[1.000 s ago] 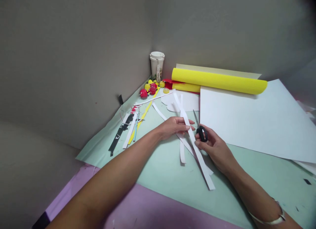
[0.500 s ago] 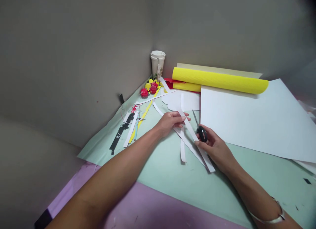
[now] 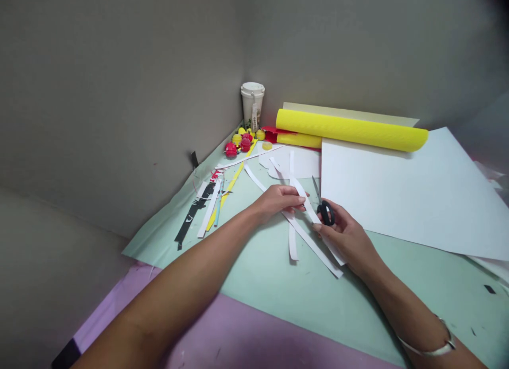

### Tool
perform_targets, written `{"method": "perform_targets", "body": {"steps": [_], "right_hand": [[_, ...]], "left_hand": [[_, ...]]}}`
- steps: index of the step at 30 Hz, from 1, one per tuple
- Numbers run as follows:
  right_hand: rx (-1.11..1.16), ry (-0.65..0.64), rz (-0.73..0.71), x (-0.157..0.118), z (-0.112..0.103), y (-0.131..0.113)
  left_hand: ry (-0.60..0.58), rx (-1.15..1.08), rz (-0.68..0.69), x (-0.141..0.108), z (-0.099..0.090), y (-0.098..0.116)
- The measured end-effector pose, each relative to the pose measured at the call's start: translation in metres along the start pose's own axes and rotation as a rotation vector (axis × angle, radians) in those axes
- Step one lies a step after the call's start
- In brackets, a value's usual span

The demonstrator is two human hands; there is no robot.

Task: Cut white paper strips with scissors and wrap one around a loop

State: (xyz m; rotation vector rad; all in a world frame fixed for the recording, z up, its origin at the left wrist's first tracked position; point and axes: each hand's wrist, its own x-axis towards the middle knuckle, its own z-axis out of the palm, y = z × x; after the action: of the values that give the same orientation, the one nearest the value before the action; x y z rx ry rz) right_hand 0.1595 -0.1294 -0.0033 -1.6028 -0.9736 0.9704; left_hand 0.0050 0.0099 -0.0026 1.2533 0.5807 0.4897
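Between my two hands runs a white paper strip (image 3: 310, 211), slanting down to the right and bent at its upper end. My left hand (image 3: 280, 202) pinches it near the middle. Lower down, my right hand (image 3: 345, 232) grips the same strip between thumb and fingers and also holds black-handled scissors (image 3: 326, 212), blades pointing up and away. Beneath lie more white strips: an upright one (image 3: 293, 242) and a long diagonal one (image 3: 314, 245), which cross under my left hand.
A yellow roll (image 3: 350, 129) and a large white sheet (image 3: 405, 194) lie at the right. A lidded cup (image 3: 252, 104) stands in the corner, with red and yellow balls (image 3: 231, 150) before it. Black scraps (image 3: 194, 215) and a yellow strip (image 3: 238, 173) lie left.
The held strip now bends more, and its far end has dropped from near the cup toward my hands. My left hand has shifted slightly right and down along it.
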Motion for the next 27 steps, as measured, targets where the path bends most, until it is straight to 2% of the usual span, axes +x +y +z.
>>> {"method": "perform_targets", "body": {"steps": [5, 15, 21, 27], "right_hand": [[0.017, -0.005, 0.016, 0.001, -0.001, 0.003], [0.119, 0.003, -0.009, 0.005, -0.006, 0.011], [0.091, 0.031, 0.011, 0.004, -0.005, 0.008], [0.02, 0.066, -0.014, 0.003, -0.004, 0.005]], "left_hand": [[0.07, -0.016, 0.022, 0.002, -0.002, -0.002], [0.285, -0.006, 0.107, 0.004, -0.007, 0.002], [0.348, 0.021, 0.117, 0.003, -0.007, 0.003], [0.38, -0.03, 0.183, 0.005, -0.01, 0.002]]}}
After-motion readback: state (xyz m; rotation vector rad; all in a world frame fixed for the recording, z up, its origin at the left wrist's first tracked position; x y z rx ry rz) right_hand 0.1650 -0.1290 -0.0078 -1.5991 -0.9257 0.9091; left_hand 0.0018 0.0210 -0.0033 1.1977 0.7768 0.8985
